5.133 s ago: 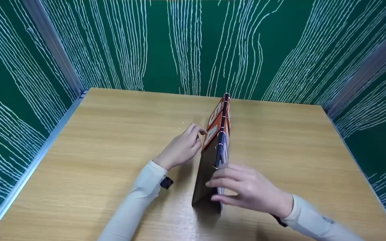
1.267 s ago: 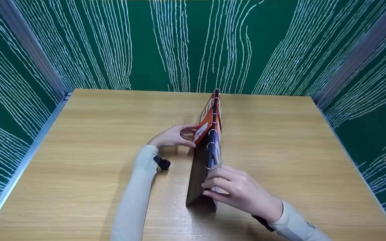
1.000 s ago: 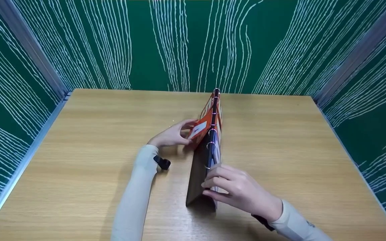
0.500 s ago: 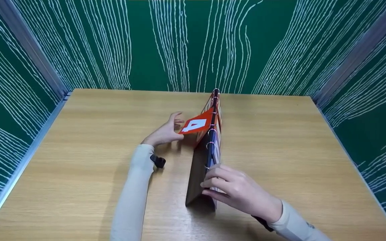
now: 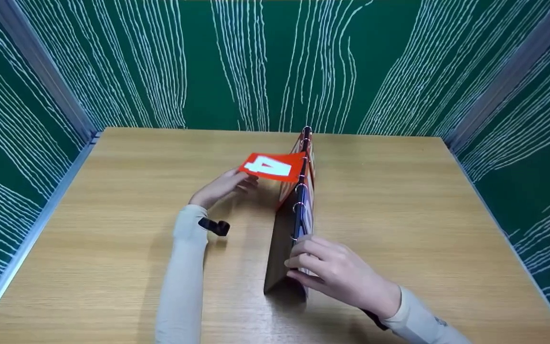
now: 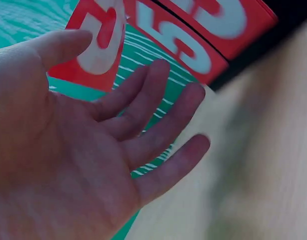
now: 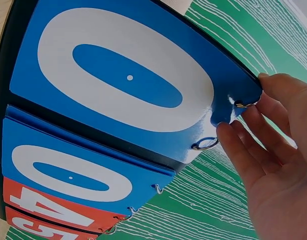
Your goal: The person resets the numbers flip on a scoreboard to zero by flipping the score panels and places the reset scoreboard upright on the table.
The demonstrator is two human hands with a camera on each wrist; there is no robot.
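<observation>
Left grip (image 5: 221, 188) partly behind red card (image 5: 270, 166)

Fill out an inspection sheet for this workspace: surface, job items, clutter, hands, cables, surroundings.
Surface: light-brown wood-grain table.
Job items: black tent-shaped, ring-bound flip scoreboard, standing; red rectangular card with a white 4, swung out on its left side; large blue rectangular card with a white 0 on its right side.
Clutter: nothing seen.
Left hand: fingers spread, by the swung-out card's outer edge; contact unclear.
Right hand: thumb and fingers hold the scoreboard's near top corner.
Cables: nothing seen.
Surroundings: dark-green walls with wavy white lines; grey corner posts.
</observation>
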